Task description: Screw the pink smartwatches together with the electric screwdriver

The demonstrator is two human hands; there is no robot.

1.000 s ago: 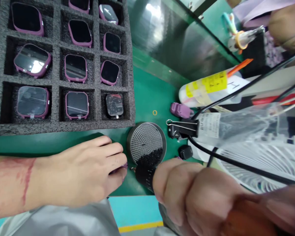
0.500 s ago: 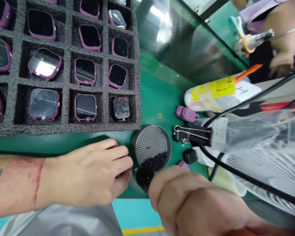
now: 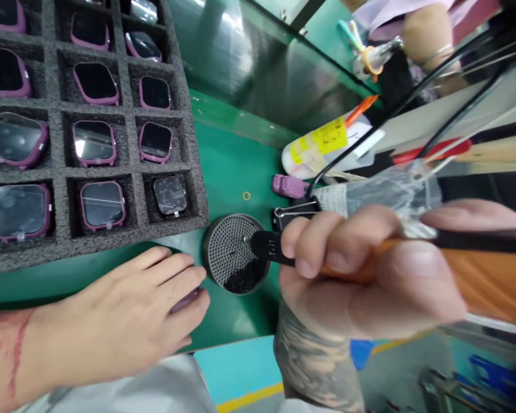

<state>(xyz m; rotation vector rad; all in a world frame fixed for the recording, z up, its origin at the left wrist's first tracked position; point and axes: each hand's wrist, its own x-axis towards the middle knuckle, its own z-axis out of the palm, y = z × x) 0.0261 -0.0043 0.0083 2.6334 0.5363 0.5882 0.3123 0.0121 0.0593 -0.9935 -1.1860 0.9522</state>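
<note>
My right hand (image 3: 348, 275) is wrapped around an orange-and-black electric screwdriver (image 3: 269, 246). Its tip points left, over a round grey screw dish (image 3: 207, 264). Inside the dish is a perforated plate, with tiny black screws (image 3: 243, 278) heaped on its near side. Left of the dish, my left hand (image 3: 129, 310) is curled over a purple watch case (image 3: 186, 299), which is mostly hidden beneath the fingers. Beyond that hand, a grey foam tray (image 3: 200, 178) holds several purple-rimmed watches in its compartments, and a darker watch (image 3: 169, 195) occupies the near right corner.
A white bottle with a yellow label (image 3: 318, 146) lies to the right, near a purple clip-like piece (image 3: 289, 186) and a black binder clip (image 3: 279, 217). Black cables cross above a plastic bag (image 3: 370, 189). Another person's arm (image 3: 427, 34) shows at top right.
My right hand has raised the screwdriver from the dish's near edge, and its tip now sits over the perforated plate. The view has shifted right; my left hand stays over the watch case.
</note>
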